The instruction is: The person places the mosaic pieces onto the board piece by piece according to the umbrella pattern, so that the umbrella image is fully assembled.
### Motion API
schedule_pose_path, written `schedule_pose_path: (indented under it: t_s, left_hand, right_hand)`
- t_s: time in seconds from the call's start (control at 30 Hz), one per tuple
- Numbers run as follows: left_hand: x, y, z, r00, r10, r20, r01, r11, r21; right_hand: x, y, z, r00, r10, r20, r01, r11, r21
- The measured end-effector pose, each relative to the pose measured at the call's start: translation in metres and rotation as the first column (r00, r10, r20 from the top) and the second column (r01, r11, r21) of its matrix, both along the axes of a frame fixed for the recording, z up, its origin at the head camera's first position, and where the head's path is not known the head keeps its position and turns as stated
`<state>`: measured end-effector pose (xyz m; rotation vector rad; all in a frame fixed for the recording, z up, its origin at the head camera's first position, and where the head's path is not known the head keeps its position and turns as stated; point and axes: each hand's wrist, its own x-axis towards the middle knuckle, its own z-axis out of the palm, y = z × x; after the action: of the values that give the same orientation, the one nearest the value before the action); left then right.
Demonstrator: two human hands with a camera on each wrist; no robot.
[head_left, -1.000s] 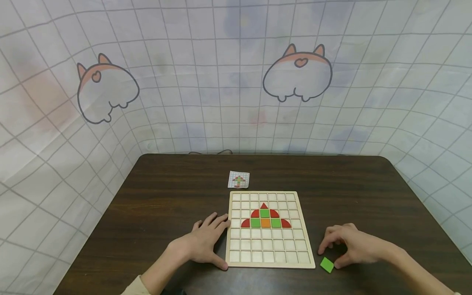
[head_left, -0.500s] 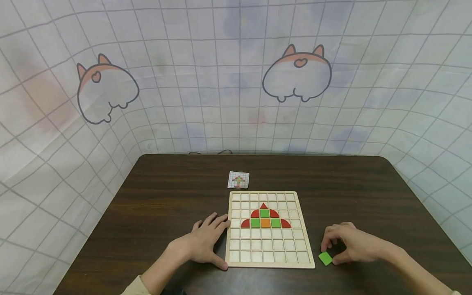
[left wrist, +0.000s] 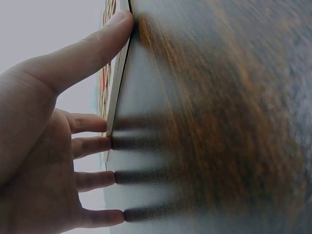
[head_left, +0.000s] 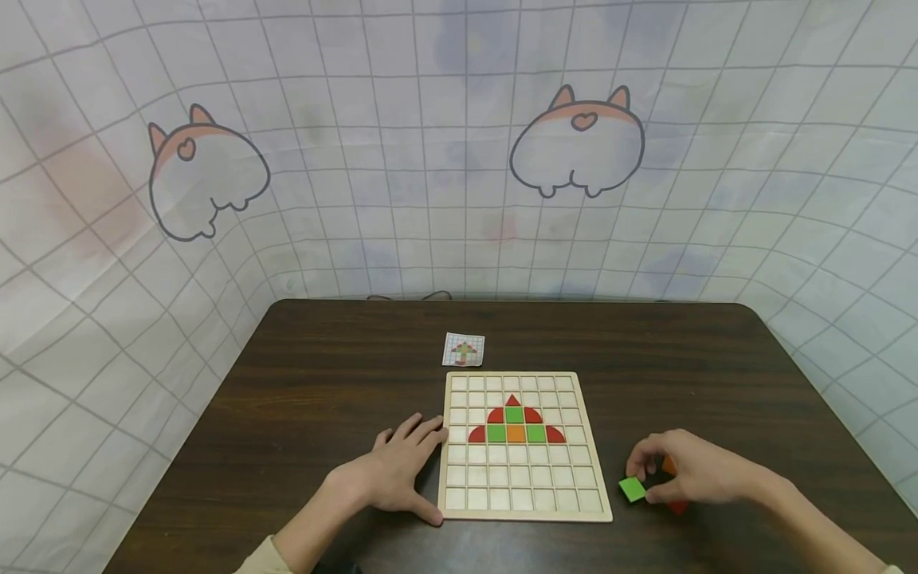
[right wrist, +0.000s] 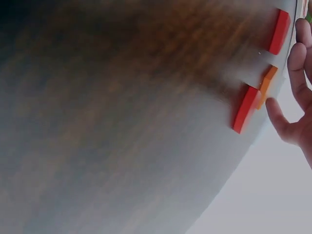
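My left hand [head_left: 394,470] is spread at the left edge of a wooden grid board [head_left: 519,501]. In the left wrist view, its thumb [left wrist: 119,22] touches the board's side, and two other fingertips lie at that edge. On the board, red, green and one orange tile [head_left: 515,434] form a stepped triangle. Right of the board, my right hand [head_left: 688,470] pinches a green square tile [head_left: 633,489] between thumb and fingers. Beneath that hand, partly hidden, are an orange tile [head_left: 668,465] and a red tile [head_left: 677,506].
Behind the board, a small printed card [head_left: 464,349] shows a coloured grid pattern. The right wrist view shows two red tiles [right wrist: 247,109] and an orange one on the dark table [head_left: 344,351]. A patterned cloth [head_left: 459,263] hangs around the table's back and sides.
The green tile has moved up and slightly left in the head view with my right fingers. Orange and red tiles now show beneath that hand. My left hand has stayed put.
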<state>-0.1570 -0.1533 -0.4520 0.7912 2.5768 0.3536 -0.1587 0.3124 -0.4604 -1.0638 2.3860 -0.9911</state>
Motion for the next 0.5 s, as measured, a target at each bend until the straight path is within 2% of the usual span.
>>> schedule_pose_path:
  t_s: [0.13,0.33,0.5]
  left_hand:
    - [0.000,0.000,0.000,1.000,0.000,0.002,0.000,1.000,0.004]
    - [0.000,0.000,0.001,1.000,0.004,0.005,-0.004,1.000,0.005]
    - [0.000,0.000,0.001,1.000,0.004,0.011,-0.004,1.000,0.008]
  right_hand:
    - [-0.001,-0.002,0.003,1.000,-0.030,0.003,0.030,1.000,0.007]
    - [-0.002,-0.012,0.007,0.997,-0.058,-0.055,0.055,0.997,-0.046]
    - [-0.006,-0.023,0.012,0.988,-0.120,-0.093,0.118,0.993,-0.031]
